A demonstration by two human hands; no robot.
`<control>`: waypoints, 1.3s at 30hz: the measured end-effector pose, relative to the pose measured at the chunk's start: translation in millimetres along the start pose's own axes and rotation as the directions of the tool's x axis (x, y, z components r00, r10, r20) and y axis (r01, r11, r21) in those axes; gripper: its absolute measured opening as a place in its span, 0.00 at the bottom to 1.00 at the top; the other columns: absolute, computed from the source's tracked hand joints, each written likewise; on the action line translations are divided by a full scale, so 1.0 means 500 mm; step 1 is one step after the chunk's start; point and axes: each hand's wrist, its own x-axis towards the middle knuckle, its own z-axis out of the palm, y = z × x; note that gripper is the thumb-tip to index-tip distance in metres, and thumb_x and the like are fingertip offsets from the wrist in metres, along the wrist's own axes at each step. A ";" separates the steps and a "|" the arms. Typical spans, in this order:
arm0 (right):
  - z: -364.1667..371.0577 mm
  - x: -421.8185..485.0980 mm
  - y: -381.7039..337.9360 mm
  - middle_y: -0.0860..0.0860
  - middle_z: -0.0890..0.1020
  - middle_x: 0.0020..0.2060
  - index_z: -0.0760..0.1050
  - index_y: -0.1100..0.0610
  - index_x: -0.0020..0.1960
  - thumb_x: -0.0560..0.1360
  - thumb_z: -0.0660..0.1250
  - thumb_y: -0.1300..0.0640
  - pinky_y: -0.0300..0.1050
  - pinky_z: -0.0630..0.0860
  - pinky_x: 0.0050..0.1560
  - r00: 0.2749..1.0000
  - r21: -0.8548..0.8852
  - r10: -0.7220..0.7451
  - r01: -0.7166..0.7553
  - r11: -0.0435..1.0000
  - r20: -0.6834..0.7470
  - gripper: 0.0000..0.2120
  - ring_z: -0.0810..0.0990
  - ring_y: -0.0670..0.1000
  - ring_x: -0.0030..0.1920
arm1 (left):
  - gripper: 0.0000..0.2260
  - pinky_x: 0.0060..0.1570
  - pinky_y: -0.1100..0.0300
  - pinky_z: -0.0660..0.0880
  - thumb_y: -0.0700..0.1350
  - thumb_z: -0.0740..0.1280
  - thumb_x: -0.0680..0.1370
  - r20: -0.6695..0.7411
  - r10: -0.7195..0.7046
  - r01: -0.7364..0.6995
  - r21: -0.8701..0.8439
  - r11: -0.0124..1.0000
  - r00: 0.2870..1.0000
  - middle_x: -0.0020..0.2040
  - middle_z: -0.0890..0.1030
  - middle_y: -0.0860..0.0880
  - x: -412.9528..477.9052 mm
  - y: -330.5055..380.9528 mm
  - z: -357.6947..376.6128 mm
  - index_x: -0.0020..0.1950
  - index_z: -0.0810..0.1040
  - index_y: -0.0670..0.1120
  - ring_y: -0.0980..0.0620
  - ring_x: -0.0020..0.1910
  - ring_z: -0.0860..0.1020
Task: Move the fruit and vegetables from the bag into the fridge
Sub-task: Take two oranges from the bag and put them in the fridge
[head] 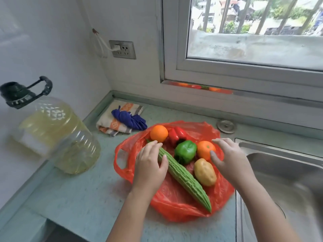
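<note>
A red plastic bag point(174, 203) lies spread open on the pale green counter. On it rest a long bitter gourd point(185, 180), a green pepper point(185, 151), a red pepper point(176, 135), a potato point(204, 172) and two oranges, one at the back left point(158, 133) and one at the right point(204, 148). My left hand point(150, 165) curls over the gourd's upper end, thumb on its right side. My right hand point(227, 158) hovers open beside the right orange, its thumb touching the fruit. No fridge is in view.
A big jug of yellow oil point(57, 135) with a dark cap stands at the left. A folded striped cloth point(115, 125) with a blue rag point(130, 119) lies behind the bag. A steel sink point(288, 180) borders the bag on the right. Wall and window close off the back.
</note>
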 end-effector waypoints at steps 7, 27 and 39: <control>0.074 0.072 0.036 0.51 0.76 0.57 0.74 0.56 0.61 0.72 0.66 0.56 0.45 0.69 0.51 0.985 -0.013 0.078 -0.077 0.997 0.153 0.17 0.73 0.54 0.58 | 0.16 0.64 0.59 0.63 0.39 0.66 0.74 0.067 -0.037 0.039 -0.032 0.999 0.997 0.63 0.74 0.44 0.098 -0.068 0.041 0.62 0.75 0.40 0.47 0.64 0.70; 0.195 0.151 0.106 0.51 0.73 0.59 0.73 0.54 0.62 0.68 0.70 0.55 0.46 0.70 0.58 0.930 -0.021 0.199 -0.203 0.979 0.310 0.23 0.70 0.52 0.61 | 0.27 0.66 0.52 0.63 0.46 0.69 0.74 0.230 -0.175 0.181 -0.007 0.983 0.957 0.70 0.66 0.45 0.263 -0.185 0.193 0.70 0.65 0.44 0.46 0.68 0.64; 0.201 0.140 0.124 0.52 0.70 0.59 0.69 0.54 0.66 0.66 0.72 0.53 0.40 0.64 0.64 0.908 0.064 0.242 -0.279 0.958 0.341 0.29 0.69 0.51 0.62 | 0.33 0.65 0.54 0.63 0.48 0.72 0.70 0.227 -0.215 0.221 0.000 0.975 0.950 0.71 0.63 0.44 0.267 -0.188 0.215 0.71 0.61 0.45 0.46 0.69 0.63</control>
